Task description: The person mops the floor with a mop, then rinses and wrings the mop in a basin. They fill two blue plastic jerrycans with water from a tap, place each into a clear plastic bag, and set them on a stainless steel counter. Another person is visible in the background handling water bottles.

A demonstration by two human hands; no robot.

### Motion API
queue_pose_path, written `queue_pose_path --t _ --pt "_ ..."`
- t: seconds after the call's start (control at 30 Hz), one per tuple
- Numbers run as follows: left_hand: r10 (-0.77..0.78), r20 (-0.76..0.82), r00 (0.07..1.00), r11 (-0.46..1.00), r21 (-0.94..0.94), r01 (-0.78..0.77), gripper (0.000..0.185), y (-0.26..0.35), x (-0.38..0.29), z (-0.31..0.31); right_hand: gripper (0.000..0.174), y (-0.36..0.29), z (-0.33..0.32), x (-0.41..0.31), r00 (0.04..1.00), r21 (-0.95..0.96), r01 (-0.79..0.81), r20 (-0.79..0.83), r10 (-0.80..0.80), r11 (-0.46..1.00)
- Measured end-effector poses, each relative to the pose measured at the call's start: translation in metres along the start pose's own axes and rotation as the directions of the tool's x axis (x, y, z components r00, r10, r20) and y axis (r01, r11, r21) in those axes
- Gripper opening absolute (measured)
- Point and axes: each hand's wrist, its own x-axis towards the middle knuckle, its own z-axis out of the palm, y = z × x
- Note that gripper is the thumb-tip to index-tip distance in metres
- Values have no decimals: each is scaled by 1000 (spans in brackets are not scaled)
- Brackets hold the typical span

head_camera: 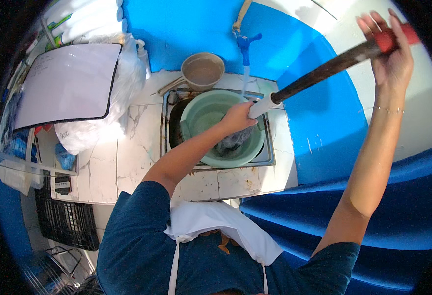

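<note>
A long dark pole (323, 73) with a red end runs slanting from the upper right down to a white sleeve (262, 108). My left hand (240, 116) is closed around that white sleeve, over the green plastic basin (192, 147). My right hand (391, 55) is raised at the upper right, its palm against the red end and its fingers partly spread. Below my left hand, a dark, wet mop head or cloth (236, 142) lies in the basin's water. Water (245, 79) runs from the blue tap (244, 46) into the basin, which sits over a metal sink (217, 167).
A dipper (203, 70) with a handle stands behind the basin. On the left are a whiteboard (68, 84), a white plastic bag (127, 81) and a pump bottle (142, 57). A black crate (66, 221) is at lower left; a blue curtain (396, 217) hangs at right.
</note>
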Motion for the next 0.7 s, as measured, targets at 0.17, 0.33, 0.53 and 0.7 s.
queue_pose_path --t 0.17,0.33,0.53,0.7 --pt "-6 97 995 1000 23 4 49 -45 16 29 22 3 -9 17 978 -199 140 181 -104 970" --pt "-115 181 977 987 -87 132 50 -86 1 44 14 20 -3 35 999 33 14 -41 -13 999" --pt "152 -55 987 961 -227 -161 40 -4 49 15 14 35 -17 67 992 115 -103 87 93 988" --pt "318 -222 922 931 -113 -348 26 116 103 -55 20 45 -2 66 986 -124 -112 108 126 986"
